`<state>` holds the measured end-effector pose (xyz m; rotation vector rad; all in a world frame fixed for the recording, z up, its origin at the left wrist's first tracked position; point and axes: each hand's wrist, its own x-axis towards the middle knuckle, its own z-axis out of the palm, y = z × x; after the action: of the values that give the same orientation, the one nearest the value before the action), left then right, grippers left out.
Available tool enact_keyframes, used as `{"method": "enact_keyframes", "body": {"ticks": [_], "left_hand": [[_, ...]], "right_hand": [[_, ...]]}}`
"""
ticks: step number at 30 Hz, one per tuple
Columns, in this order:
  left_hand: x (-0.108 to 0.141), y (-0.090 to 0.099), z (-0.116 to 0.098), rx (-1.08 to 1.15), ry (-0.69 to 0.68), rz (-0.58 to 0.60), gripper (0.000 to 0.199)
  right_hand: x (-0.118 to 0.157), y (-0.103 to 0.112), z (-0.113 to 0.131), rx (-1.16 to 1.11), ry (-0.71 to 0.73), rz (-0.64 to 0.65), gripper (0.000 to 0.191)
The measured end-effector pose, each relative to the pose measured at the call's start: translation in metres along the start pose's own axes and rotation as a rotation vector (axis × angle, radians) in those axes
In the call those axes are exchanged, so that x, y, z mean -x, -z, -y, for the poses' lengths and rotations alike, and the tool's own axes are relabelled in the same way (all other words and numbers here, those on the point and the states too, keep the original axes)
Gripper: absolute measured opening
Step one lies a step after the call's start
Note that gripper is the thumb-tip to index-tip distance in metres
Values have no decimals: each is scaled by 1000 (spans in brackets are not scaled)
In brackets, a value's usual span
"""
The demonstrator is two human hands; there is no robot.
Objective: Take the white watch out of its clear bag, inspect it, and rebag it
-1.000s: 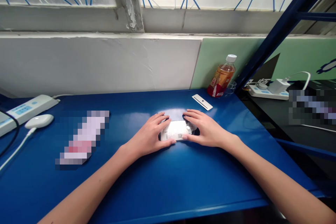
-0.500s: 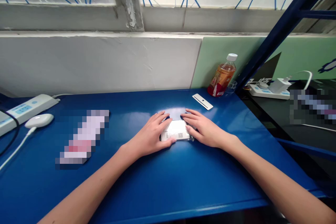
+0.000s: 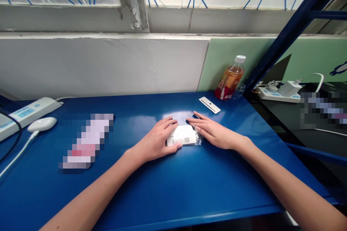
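Note:
A flat white packet (image 3: 183,135) in clear plastic, with a small square code printed on it, lies on the blue desk between my hands. My left hand (image 3: 156,139) grips its left end, the thumb along the near edge and the fingers at the far edge. On the other side, my right hand (image 3: 214,131) has its fingers stretched out and pointing left, the fingertips by the packet's far right corner. Some crinkled clear plastic shows under the right hand's thumb side.
A white slotted strip (image 3: 209,105) lies behind my right hand, near a bottle (image 3: 230,78) of reddish drink. On the desk's left are a pixelated item (image 3: 88,140), a white oval device (image 3: 42,125) with a cable and a power strip (image 3: 29,113). A blue post (image 3: 287,29) slants at right.
My right hand's fingers have straightened and drawn closer together, and its thumb has shifted, baring more of the packet's right end. My left hand stays nearly still.

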<state>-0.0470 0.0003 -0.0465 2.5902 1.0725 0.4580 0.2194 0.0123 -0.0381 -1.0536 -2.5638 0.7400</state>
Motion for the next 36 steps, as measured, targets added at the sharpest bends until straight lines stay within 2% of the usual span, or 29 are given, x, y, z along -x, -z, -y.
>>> {"method": "enact_keyframes", "body": {"ticks": [3,7,12,15,19,25,31,36], "left_hand": [[1,1,1,18,10,8,62],[2,5,5,-10,27,5,61],[4,9,5,-86,-3,-16,58],[4,7,2,-114,8,-22,61],[2,3,0,-121,35,11,75],[1,1,0,-83,26,7,62],[1,1,0,-35,9,-29,57],[1,1,0,-50,23,-61,56]], "right_hand": [[1,0,-6,21,12,-10,44],[2,3,-11,103,80,-114,44],[1,6,-11,162,146,-202,24],[0,5,-11,153,150,-203,21],[1,4,-9,117,143,-163,26],[1,3,-7,87,141,-134,38],[-4,-6,-9,43,186,-235,25],[-2,2,-7,79,196,-202,22]]}}
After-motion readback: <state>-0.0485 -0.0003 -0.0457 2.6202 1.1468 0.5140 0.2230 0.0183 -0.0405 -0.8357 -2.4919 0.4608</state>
